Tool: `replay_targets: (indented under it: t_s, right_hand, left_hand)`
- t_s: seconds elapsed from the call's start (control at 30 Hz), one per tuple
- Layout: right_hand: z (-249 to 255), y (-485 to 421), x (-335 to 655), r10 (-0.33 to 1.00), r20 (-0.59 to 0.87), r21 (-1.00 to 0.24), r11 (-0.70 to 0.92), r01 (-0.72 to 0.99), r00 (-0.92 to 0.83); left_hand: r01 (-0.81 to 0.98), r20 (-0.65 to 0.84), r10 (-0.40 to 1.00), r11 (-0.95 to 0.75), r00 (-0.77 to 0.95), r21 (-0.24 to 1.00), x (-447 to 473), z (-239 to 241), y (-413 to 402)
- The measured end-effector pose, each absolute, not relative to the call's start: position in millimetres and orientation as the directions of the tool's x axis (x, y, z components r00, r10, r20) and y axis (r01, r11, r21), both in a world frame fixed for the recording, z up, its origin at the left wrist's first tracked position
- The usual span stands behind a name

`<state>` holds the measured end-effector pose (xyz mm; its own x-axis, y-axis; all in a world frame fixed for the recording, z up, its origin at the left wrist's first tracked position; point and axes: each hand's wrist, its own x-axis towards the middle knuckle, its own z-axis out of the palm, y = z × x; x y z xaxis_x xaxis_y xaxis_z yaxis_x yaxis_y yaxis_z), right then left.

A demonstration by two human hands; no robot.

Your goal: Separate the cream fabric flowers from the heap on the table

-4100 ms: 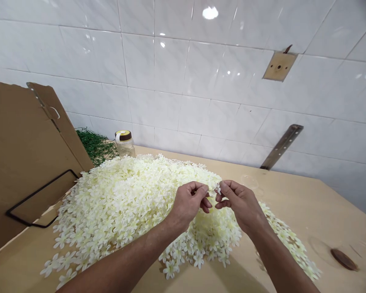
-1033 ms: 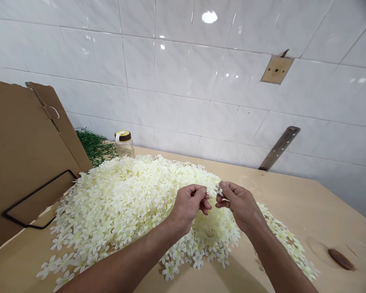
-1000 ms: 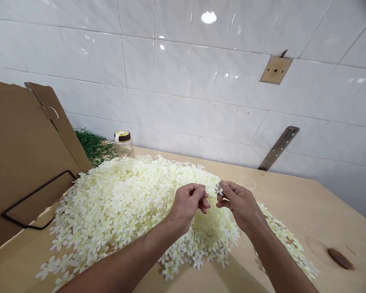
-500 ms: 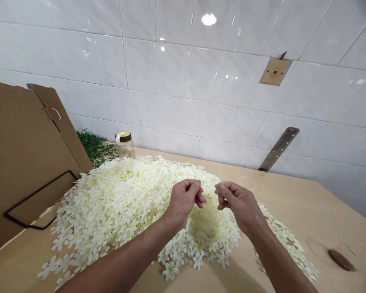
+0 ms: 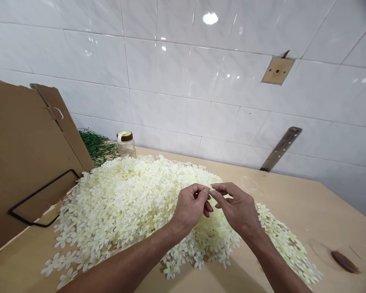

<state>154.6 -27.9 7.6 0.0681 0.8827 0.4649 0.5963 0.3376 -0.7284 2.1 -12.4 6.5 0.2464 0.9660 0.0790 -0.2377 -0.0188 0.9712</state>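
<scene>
while both hands hover over the flower pile, the left hand and right hand meet fingertip to fingertip, pinching something too small to tell

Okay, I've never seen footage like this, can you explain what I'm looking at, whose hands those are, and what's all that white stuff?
There is no machine here. A camera worn on a person's head looks forward and down at their own two bare hands. The left hand and right hand meet fingertip to fingertip above a big heap of cream fabric flowers on a wooden table. Whatever they pinch is too small to make out. At the left stands a cardboard box, with green stems and a small jar behind, by a tiled wall.
</scene>
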Motion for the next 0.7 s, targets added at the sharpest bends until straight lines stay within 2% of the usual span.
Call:
replay_targets:
  t_s: [0.3,0.5,0.7]
  right_hand:
    - [10.7,-29.2,153.6,0.882,0.465,-0.673,0.299,0.676,0.072]
    - [13.7,-30.2,153.4,0.882,0.459,-0.651,0.256,0.715,0.102]
    - [18.0,-33.4,149.1,0.921,0.372,-0.680,0.185,0.710,0.117]
  left_hand:
    - [-0.366,-0.015,0.951,0.134,0.309,0.921,2.9,8.3,-11.9]
    - [-0.320,0.009,0.954,0.091,0.298,0.943,4.7,4.6,-12.3]
    - [-0.269,0.025,0.955,0.059,0.297,0.961,5.3,2.7,-11.9]
